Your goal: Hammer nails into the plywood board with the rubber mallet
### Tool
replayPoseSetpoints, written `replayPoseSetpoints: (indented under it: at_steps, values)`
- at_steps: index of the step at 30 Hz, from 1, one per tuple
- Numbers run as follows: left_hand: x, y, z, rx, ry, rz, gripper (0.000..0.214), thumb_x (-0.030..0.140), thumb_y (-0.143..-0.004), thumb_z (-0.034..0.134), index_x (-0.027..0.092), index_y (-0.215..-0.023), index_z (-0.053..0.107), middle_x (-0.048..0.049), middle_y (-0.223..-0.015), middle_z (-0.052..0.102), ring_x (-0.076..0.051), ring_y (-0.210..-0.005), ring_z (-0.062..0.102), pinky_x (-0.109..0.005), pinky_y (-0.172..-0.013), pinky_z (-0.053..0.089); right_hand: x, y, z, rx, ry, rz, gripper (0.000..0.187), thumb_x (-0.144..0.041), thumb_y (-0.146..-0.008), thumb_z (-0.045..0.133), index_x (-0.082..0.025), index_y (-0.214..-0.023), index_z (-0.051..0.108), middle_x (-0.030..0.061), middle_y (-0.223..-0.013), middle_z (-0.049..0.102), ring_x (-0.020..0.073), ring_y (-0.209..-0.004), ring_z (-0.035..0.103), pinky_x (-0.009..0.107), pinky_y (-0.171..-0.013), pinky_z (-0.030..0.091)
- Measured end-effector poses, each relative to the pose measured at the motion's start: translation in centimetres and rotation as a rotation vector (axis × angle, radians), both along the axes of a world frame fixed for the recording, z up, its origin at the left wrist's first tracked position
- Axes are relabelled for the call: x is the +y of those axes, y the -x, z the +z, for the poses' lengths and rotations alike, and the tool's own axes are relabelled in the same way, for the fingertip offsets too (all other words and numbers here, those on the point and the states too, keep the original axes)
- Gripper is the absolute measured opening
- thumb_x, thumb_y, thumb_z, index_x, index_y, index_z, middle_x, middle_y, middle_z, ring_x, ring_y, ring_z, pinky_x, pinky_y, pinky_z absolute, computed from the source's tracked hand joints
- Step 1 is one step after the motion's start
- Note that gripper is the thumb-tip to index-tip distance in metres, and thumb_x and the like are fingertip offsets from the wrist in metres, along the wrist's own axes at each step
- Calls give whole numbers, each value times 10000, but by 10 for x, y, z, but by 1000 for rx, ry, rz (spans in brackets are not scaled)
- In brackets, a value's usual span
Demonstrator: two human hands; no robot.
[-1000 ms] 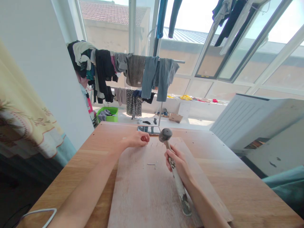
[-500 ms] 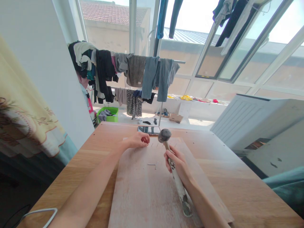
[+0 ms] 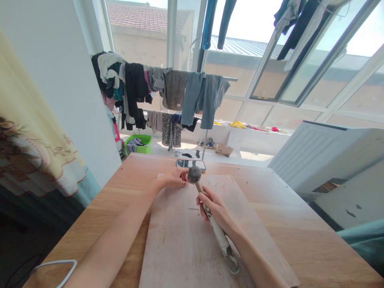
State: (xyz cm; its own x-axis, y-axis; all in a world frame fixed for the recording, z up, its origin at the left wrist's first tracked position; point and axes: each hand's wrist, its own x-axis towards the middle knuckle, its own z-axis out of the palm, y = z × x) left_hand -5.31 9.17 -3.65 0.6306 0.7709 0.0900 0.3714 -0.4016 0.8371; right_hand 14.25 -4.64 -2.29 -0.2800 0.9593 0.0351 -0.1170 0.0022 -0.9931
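Observation:
My right hand (image 3: 214,206) is wrapped round the worn, paint-flecked handle of a hammer (image 3: 221,240). Its dark, rounded head is raised beside the fingertips of my left hand (image 3: 174,178). The left fingers are pinched together low over the far part of a pale wooden board (image 3: 171,248); what they hold is hidden. To the right of the hammer head, several thin nails (image 3: 216,184) stand in the board in a row. A loose nail (image 3: 193,209) lies on the board, left of my right hand.
The board lies on a wooden table (image 3: 288,224). A phone (image 3: 196,163) is at the table's far edge, behind the hammer head. A white cable (image 3: 69,270) loops at the near left. Beyond stand a laundry rack with clothes (image 3: 175,90) and a green basket (image 3: 144,148).
My right hand has swung the hammer to the left, bringing its head close to my left fingertips. The left hand keeps nearly the same place on the board. The view has shifted slightly.

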Motion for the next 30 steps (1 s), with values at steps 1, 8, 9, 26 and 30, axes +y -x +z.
replayPoseSetpoints:
  at_steps: [1,8,9,26,30]
  values:
    - [0,0,0,0,-5,1,205,183,-625,663,157,-813,586,11,-734,646,-155,-682,597,-237,-610,433,1,-1,-1,-7,2,8,292,-472,-885,630,-205,-1000,607,-60,-745,601,29,-327,485,155,-300,331]
    - [-3,-2,4,32,-14,14,194,186,-613,648,168,-784,558,29,-706,595,-148,-664,557,-235,-593,404,1,0,-1,-21,11,10,362,-487,-873,640,-198,-1091,629,-62,-720,597,30,-324,478,152,-293,329]
    - [-4,-1,6,41,-11,15,204,192,-612,655,171,-789,556,30,-705,591,-147,-660,554,-235,-589,404,1,0,-1,-20,14,7,366,-487,-870,642,-199,-1095,630,-63,-715,597,31,-322,476,152,-292,329]
    - [-74,-45,53,508,-257,-294,272,167,-533,797,232,-645,559,40,-572,517,-182,-547,515,-284,-520,360,6,-20,7,62,-7,-311,270,-468,-831,652,-206,-860,590,-56,-711,581,39,-350,462,166,-305,303]
    - [-82,-57,47,525,-339,-301,241,102,-547,752,229,-661,582,28,-541,496,-215,-574,552,-304,-543,392,6,-20,6,64,-15,-318,280,-473,-819,659,-204,-849,590,-49,-708,594,42,-345,460,173,-303,303]
